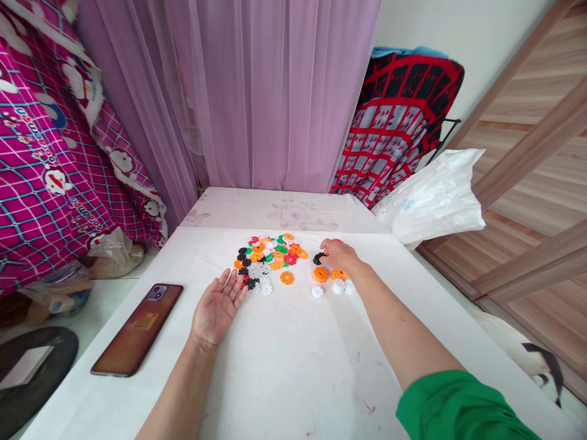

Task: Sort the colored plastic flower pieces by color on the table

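Observation:
My left hand (215, 310) lies palm up with its fingers spread, its fingertips beside the left edge of a loose heap of notched plastic discs (277, 255) in orange, green, red, black, grey and white. To the right of the heap, my right hand (340, 254) has its fingers closed on a black notched disc (318, 259); whether other black discs lie under it cannot be told. Nearer to me sit small groups: an orange stack (320, 274), more orange discs (339, 274) and white discs (317, 292). A bit of red shows behind my right hand. One orange disc (287, 278) lies alone.
A brown phone (140, 330) lies face down at the table's left. The white-covered table (293, 366) holds everything. At its far right corner stands a white plastic bag (435, 198). Purple curtains (284, 91) hang behind, and a dark round stool (59, 348) is at lower left.

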`<act>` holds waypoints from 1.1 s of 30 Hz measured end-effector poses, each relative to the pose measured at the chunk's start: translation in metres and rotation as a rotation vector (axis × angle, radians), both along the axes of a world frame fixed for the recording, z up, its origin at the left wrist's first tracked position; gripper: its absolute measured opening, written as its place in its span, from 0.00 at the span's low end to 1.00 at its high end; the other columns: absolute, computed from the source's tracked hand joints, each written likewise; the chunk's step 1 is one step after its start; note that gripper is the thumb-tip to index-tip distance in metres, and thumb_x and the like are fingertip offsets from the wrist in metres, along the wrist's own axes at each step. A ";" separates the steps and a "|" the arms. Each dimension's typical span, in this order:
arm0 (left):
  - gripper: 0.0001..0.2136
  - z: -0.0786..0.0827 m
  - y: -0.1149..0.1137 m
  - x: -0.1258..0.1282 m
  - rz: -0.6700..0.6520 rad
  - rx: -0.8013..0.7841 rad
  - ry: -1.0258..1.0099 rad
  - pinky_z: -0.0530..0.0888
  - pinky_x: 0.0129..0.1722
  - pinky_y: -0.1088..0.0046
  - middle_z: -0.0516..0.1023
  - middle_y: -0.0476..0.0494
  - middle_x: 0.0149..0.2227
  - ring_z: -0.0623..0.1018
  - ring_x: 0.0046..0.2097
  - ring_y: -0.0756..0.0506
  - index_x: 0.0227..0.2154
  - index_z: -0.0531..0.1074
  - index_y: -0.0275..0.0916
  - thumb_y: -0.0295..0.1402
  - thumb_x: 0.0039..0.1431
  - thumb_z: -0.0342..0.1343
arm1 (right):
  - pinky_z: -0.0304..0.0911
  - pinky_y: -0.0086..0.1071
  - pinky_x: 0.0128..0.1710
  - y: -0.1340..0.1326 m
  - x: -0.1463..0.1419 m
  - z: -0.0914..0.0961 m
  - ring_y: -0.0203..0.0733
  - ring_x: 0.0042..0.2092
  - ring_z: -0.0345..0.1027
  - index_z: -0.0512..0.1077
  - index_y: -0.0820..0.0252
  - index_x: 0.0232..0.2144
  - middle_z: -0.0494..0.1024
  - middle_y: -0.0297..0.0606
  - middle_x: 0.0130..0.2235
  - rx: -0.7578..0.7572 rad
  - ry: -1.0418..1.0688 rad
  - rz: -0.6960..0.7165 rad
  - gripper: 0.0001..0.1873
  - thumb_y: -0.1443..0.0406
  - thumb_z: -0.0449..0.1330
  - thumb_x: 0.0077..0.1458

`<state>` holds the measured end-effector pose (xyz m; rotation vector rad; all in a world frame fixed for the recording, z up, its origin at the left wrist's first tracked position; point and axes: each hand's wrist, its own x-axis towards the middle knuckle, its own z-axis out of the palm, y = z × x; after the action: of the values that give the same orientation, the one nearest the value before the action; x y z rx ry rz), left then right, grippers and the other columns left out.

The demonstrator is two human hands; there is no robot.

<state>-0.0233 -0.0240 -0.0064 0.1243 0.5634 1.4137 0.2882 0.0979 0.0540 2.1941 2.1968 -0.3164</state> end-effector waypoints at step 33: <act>0.12 -0.002 0.002 -0.002 -0.020 0.024 -0.003 0.72 0.53 0.61 0.81 0.43 0.45 0.78 0.49 0.45 0.41 0.76 0.40 0.30 0.63 0.47 | 0.61 0.32 0.39 -0.062 -0.085 -0.018 0.46 0.45 0.72 0.67 0.56 0.49 0.79 0.42 0.43 0.100 -0.010 0.198 0.22 0.60 0.58 0.49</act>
<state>-0.0257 -0.0225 -0.0087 0.1465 0.5418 1.4014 0.2033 0.0356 0.0361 1.9946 2.4492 -0.1936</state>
